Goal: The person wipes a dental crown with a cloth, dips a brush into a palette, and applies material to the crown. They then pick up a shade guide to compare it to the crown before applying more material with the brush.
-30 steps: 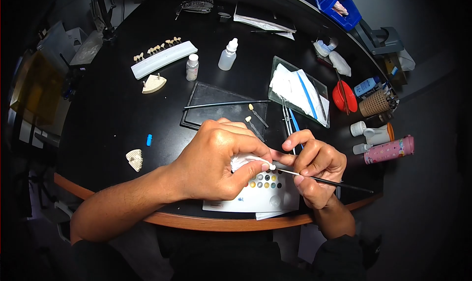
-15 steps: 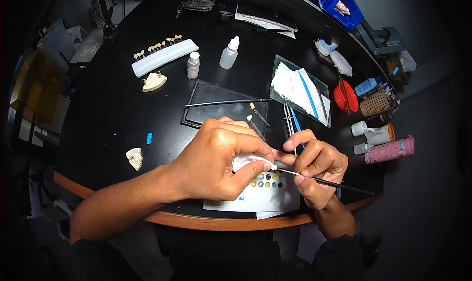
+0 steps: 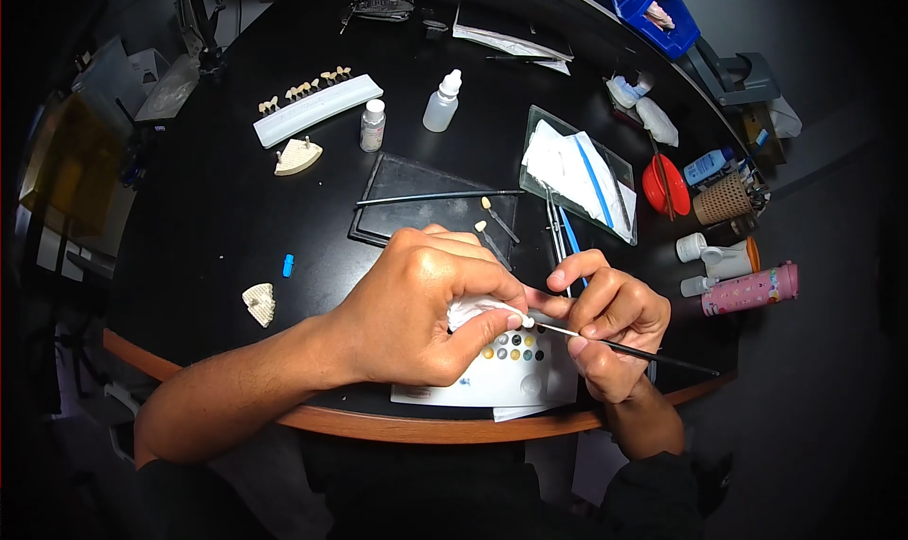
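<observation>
My left hand [image 3: 426,304] is closed, with a crumpled white tissue [image 3: 473,309] in its palm. Between its thumb and forefinger tip sits a small white tooth-like piece [image 3: 528,322]. In my right hand [image 3: 615,318], pinched like a pen, is a thin brush [image 3: 653,356] with a black handle. Its fine tip points left, right at the white piece. Under both hands lies a white card [image 3: 530,386] with rows of coloured round spots. Just beyond my left hand, two tooth-shade tabs [image 3: 495,214] rest by a black slab [image 3: 397,176].
A long brush [image 3: 435,198] crosses the slab. Behind are a dropper bottle [image 3: 441,105], a small vial [image 3: 372,127] and a white shade-tab holder [image 3: 317,112]. To the right lie a glass plate [image 3: 536,129] with tissue, tweezers [image 3: 555,228], a red bowl [image 3: 653,192] and a pink bottle [image 3: 752,289].
</observation>
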Demonstrator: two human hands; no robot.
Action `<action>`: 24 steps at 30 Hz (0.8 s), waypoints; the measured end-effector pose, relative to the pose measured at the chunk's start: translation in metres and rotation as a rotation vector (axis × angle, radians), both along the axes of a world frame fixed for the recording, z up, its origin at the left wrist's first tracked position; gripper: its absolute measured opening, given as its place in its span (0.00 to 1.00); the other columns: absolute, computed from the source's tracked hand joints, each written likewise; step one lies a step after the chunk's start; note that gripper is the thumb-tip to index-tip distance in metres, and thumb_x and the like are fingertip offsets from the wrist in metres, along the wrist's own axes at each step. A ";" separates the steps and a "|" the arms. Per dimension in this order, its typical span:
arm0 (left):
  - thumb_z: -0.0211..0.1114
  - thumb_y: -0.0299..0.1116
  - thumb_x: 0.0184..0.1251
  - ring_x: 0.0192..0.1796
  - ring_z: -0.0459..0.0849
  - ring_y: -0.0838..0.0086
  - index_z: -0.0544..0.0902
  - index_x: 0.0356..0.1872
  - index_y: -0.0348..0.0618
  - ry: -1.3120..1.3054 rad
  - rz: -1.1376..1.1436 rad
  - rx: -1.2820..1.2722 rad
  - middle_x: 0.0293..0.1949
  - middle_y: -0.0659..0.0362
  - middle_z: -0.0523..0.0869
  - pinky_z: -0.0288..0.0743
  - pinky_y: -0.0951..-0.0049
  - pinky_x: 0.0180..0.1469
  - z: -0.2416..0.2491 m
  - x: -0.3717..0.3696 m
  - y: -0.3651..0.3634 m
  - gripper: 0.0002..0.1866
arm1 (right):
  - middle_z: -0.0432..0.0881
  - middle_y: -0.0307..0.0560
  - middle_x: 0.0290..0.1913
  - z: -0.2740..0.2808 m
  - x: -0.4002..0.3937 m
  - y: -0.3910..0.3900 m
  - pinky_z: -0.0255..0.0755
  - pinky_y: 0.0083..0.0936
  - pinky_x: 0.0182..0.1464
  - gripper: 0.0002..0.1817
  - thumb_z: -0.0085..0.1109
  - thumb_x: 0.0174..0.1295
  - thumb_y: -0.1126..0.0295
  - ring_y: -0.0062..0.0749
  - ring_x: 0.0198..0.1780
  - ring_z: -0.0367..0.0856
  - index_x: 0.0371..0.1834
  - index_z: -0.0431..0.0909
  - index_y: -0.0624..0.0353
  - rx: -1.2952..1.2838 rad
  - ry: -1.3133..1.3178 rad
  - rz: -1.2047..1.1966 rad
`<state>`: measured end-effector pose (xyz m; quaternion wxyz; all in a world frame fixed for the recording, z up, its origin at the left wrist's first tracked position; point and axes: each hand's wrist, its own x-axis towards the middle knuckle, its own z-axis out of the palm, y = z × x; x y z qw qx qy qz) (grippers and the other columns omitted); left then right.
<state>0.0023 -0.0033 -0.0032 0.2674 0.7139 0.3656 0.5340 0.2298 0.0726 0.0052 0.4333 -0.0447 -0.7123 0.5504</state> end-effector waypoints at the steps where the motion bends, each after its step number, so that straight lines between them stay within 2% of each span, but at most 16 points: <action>1: 0.76 0.25 0.59 0.34 0.92 0.69 0.93 0.36 0.37 0.000 -0.001 -0.001 0.31 0.53 0.94 0.76 0.71 0.44 0.000 0.000 0.000 0.05 | 0.81 0.52 0.28 0.000 0.000 0.000 0.90 0.58 0.56 0.07 0.60 0.53 0.86 0.53 0.57 0.84 0.24 0.73 0.64 0.004 0.000 0.003; 24: 0.76 0.24 0.58 0.34 0.93 0.68 0.93 0.36 0.37 -0.010 -0.005 -0.002 0.32 0.53 0.94 0.78 0.70 0.44 -0.001 0.000 0.000 0.06 | 0.80 0.51 0.27 0.001 -0.001 -0.002 0.89 0.57 0.57 0.09 0.60 0.55 0.87 0.52 0.56 0.84 0.24 0.72 0.63 -0.008 0.001 -0.006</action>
